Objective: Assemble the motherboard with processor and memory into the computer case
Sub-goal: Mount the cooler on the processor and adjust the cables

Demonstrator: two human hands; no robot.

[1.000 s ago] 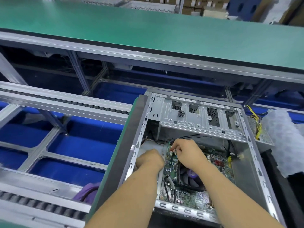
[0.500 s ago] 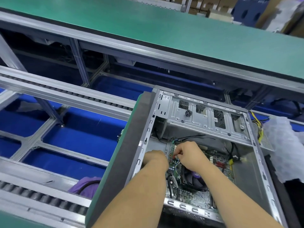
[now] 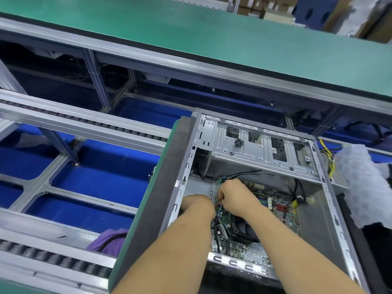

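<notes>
We see an open computer case (image 3: 331, 211) lying on its side on a green-edged bench (image 3: 135, 225), with the motherboard (image 3: 273, 211) flat on its floor. Both of the person's bare forearms reach down into it. The right hand (image 3: 237, 196) sits over the board's upper left corner, its grip curled and pinching at thin wires (image 3: 220, 205) by the board's edge; just what the fingertips hold is too small for us to tell. The left hand (image 3: 196, 203) lies just beside it, against the case's left wall, knuckles up; its grip is turned away from us, so we cannot tell whether it is clenched or released. A dark cooler fan (image 3: 246, 228) shows between the two forearms. A black cable (image 3: 244, 173) runs above the hands, under the silver drive cage (image 3: 261, 151). Yellow and black cables (image 3: 329, 158) hang outside the case's right wall, next to white foam wrap (image 3: 364, 179). To the left we see roller rails (image 3: 84, 126) over blue trays (image 3: 95, 179).
</notes>
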